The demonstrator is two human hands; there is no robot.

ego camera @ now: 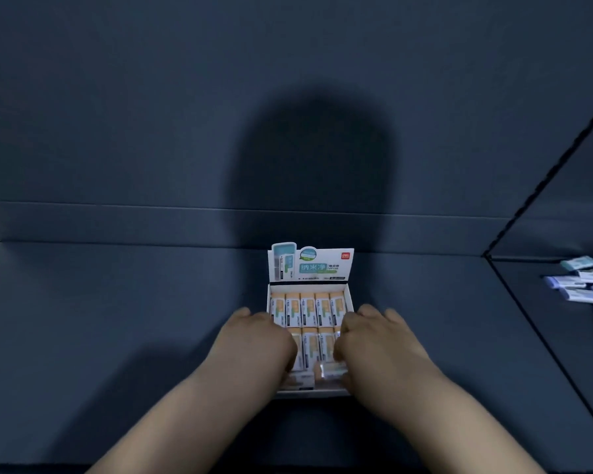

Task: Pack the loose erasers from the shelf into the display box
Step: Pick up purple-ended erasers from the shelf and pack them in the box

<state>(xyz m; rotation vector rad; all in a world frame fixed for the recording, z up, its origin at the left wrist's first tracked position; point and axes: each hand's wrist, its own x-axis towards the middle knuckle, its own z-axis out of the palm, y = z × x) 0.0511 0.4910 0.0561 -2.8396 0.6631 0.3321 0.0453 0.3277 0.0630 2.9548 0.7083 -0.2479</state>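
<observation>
The white cardboard display box point(308, 392) has a teal-printed header point(314, 267) with a red logo point(344, 256). Its rectangular erasers point(308, 307) wear orange-and-white sleeves; loose erasers point(582, 282) at the navy shelf's point(117, 302) right edge are lilac and teal.

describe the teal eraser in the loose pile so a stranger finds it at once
On the dark blue shelf, look right of the display box to the loose pile at the picture's right edge. The teal eraser lies at the pile's far end. Its neighbours are purple and white; it alone is teal.
</observation>
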